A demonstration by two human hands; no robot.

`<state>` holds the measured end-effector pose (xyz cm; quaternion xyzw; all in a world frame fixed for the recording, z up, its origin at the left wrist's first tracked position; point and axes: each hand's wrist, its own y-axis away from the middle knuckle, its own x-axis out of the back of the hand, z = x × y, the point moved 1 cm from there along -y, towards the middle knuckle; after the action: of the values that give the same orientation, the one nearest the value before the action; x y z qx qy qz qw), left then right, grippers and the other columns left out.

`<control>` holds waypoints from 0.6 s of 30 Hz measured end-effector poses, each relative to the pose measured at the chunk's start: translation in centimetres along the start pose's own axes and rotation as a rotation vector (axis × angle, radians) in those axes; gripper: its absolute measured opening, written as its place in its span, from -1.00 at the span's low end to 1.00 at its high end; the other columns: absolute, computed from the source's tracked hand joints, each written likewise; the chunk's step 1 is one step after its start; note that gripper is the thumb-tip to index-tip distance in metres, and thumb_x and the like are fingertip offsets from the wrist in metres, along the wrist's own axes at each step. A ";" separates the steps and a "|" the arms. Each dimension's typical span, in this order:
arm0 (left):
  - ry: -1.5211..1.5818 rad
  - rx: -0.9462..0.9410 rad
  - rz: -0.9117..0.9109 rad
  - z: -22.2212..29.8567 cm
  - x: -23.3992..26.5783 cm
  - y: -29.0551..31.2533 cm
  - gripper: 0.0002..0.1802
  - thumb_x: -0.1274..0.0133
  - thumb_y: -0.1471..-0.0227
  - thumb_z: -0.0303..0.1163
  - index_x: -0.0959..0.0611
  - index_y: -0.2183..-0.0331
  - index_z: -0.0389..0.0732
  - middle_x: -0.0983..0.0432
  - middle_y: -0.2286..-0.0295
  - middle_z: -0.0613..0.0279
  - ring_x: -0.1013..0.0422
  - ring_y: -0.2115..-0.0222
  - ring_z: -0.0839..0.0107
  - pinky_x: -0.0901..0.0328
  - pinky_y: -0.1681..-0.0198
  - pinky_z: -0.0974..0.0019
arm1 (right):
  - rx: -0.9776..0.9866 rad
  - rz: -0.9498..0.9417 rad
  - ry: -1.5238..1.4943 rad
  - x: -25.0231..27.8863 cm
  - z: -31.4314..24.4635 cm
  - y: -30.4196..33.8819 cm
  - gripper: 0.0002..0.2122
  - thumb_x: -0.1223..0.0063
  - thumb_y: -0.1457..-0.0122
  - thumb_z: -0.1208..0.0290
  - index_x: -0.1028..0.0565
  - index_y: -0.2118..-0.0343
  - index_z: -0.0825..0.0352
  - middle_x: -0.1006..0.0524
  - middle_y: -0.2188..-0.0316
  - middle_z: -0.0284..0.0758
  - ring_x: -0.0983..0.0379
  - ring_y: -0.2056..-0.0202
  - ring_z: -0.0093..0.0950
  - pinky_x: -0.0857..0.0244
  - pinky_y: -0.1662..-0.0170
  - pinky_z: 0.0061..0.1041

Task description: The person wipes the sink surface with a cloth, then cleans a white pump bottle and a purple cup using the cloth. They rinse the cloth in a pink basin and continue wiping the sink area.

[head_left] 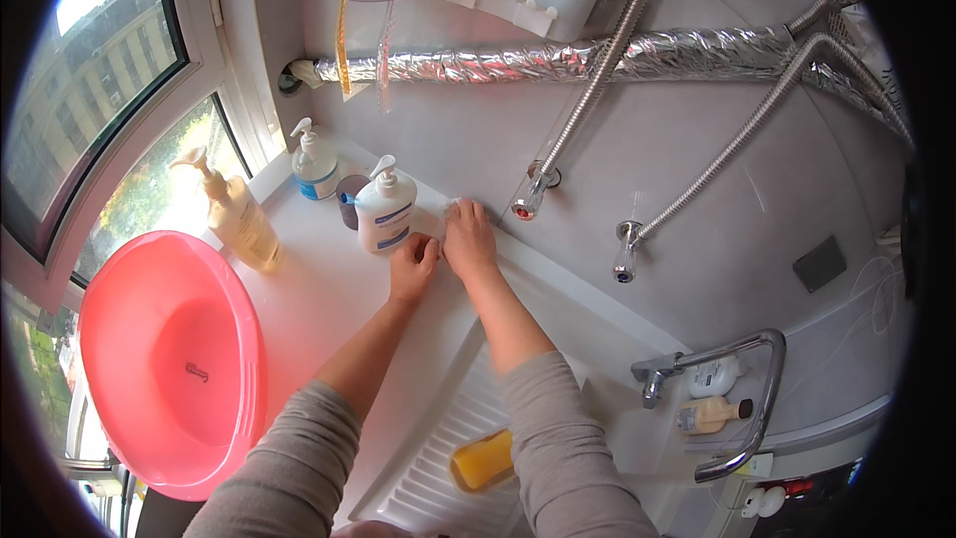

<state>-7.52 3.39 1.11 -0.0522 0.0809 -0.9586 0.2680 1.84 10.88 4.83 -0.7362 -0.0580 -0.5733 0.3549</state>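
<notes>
My left hand (415, 267) is closed, its fingers curled in beside the base of a white pump bottle (383, 217) with a blue-striped label. Close against it on the right, my right hand (470, 239) reaches to the wall edge of the white counter (309, 279). Its fingers bend over a small pale thing, mostly hidden, that I cannot make out. Whether the left fingers hold anything does not show. Behind the white bottle stand a dark cup (350, 201) and a clear pump bottle (316, 167) with a blue label.
A pink basin (179, 369) stands at left near an amber pump bottle (239, 219). Below my arms, a yellow bottle (482, 461) lies on the ribbed washboard (438, 458). Metal hoses (597, 80) cross the wall; a faucet (737, 339) juts out at right.
</notes>
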 end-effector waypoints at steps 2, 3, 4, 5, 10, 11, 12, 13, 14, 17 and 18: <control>0.036 0.014 0.013 0.1 0.2 -0.1 -0.77 -0.05 -0.03 -0.34 -0.58 0.46 -0.34 -0.53 0.64 0.19 -0.44 0.61 0.50 -0.32 0.47 0.42 | -0.009 -0.004 0.060 2.5 1.9 2.6 -0.82 0.03 -0.02 0.54 -0.45 0.29 0.42 -0.36 0.27 -0.24 -0.30 0.17 -0.29 -0.25 0.07 -0.36; 0.056 0.026 0.019 -0.1 0.3 0.0 -0.77 -0.05 -0.03 -0.34 -0.58 0.46 -0.34 -0.53 0.64 0.19 -0.44 0.61 0.51 -0.32 0.47 0.42 | -0.028 -0.007 0.080 3.5 3.0 4.1 -0.81 0.03 -0.02 0.54 -0.44 0.26 0.44 -0.36 0.26 -0.23 -0.29 0.17 -0.28 -0.25 0.06 -0.35; 0.073 0.022 0.009 -0.2 0.3 0.2 -0.77 -0.04 -0.05 -0.34 -0.59 0.45 -0.34 -0.52 0.63 0.21 -0.42 0.62 0.53 -0.31 0.50 0.44 | -0.046 -0.010 0.100 4.1 3.9 5.4 -0.79 0.04 -0.03 0.55 -0.44 0.24 0.45 -0.35 0.25 -0.22 -0.29 0.16 -0.28 -0.24 0.06 -0.35; 0.089 0.014 -0.006 -0.2 0.1 0.2 -0.77 -0.03 -0.07 -0.34 -0.59 0.44 -0.34 -0.51 0.63 0.23 -0.39 0.64 0.54 -0.29 0.54 0.45 | -0.047 0.017 0.072 4.1 4.4 6.0 -0.77 0.04 -0.03 0.54 -0.43 0.22 0.48 -0.34 0.24 -0.21 -0.28 0.15 -0.27 -0.22 0.04 -0.34; 0.115 0.002 0.016 0.1 -0.3 0.3 -0.80 -0.02 -0.10 -0.36 -0.55 0.39 -0.34 -0.49 0.59 0.25 -0.38 0.62 0.55 -0.28 0.53 0.47 | 0.026 -0.058 0.108 1.3 0.0 1.5 -0.79 0.03 -0.11 0.48 -0.41 0.23 0.50 -0.34 0.20 -0.18 -0.26 0.10 -0.23 -0.20 -0.02 -0.31; 0.131 -0.050 0.061 -0.6 -0.4 0.2 -0.81 -0.01 -0.10 -0.37 -0.54 0.37 -0.33 -0.49 0.58 0.25 -0.38 0.62 0.54 -0.28 0.52 0.47 | 0.056 -0.132 0.131 1.0 -1.5 -0.1 -0.81 0.04 -0.11 0.48 -0.42 0.26 0.49 -0.34 0.20 -0.18 -0.27 0.09 -0.24 -0.21 -0.02 -0.32; 0.146 -0.106 0.091 -0.9 -0.6 0.1 -0.82 -0.01 -0.11 -0.37 -0.53 0.36 -0.33 -0.49 0.57 0.25 -0.37 0.62 0.54 -0.28 0.51 0.47 | 0.031 -0.084 0.035 -1.2 -1.8 -1.6 -0.81 0.03 -0.10 0.48 -0.42 0.27 0.48 -0.35 0.21 -0.19 -0.27 0.10 -0.25 -0.22 -0.01 -0.32; 0.150 -0.101 0.138 0.8 -1.4 0.5 -0.78 -0.07 -0.04 -0.36 -0.53 0.38 -0.37 -0.55 0.51 0.13 -0.44 0.53 0.44 -0.33 0.40 0.38 | -0.033 -0.029 -0.041 -4.3 0.0 -2.4 -0.82 0.03 -0.10 0.48 -0.42 0.27 0.46 -0.35 0.21 -0.20 -0.28 0.10 -0.26 -0.23 0.00 -0.32; 0.140 -0.092 0.104 1.1 -1.6 0.4 -0.78 -0.06 -0.04 -0.36 -0.54 0.38 -0.36 -0.55 0.52 0.13 -0.44 0.53 0.44 -0.33 0.40 0.39 | -0.072 0.025 -0.131 -5.9 0.9 -2.7 -0.83 0.02 -0.09 0.47 -0.42 0.28 0.45 -0.36 0.22 -0.20 -0.29 0.11 -0.26 -0.24 0.02 -0.33; 0.061 -0.006 0.065 -0.6 0.4 -0.3 -0.77 -0.06 -0.04 -0.33 -0.55 0.41 -0.34 -0.54 0.56 0.15 -0.44 0.56 0.47 -0.33 0.42 0.41 | 0.116 -0.026 -0.140 -1.3 -1.2 -2.2 -0.83 0.02 -0.10 0.47 -0.43 0.27 0.42 -0.37 0.24 -0.23 -0.31 0.13 -0.28 -0.27 0.05 -0.33; 0.055 0.005 0.043 -0.5 0.2 -0.4 -0.77 -0.06 -0.04 -0.33 -0.56 0.42 -0.34 -0.54 0.58 0.16 -0.43 0.57 0.48 -0.32 0.44 0.41 | 0.112 -0.022 -0.093 -0.1 0.0 -1.4 -0.83 0.02 -0.10 0.47 -0.43 0.27 0.41 -0.37 0.25 -0.23 -0.32 0.14 -0.28 -0.27 0.06 -0.33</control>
<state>-7.98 3.66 0.73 -0.0236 0.0869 -0.9538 0.2867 1.08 11.95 5.39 -0.7404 -0.1144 -0.5384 0.3859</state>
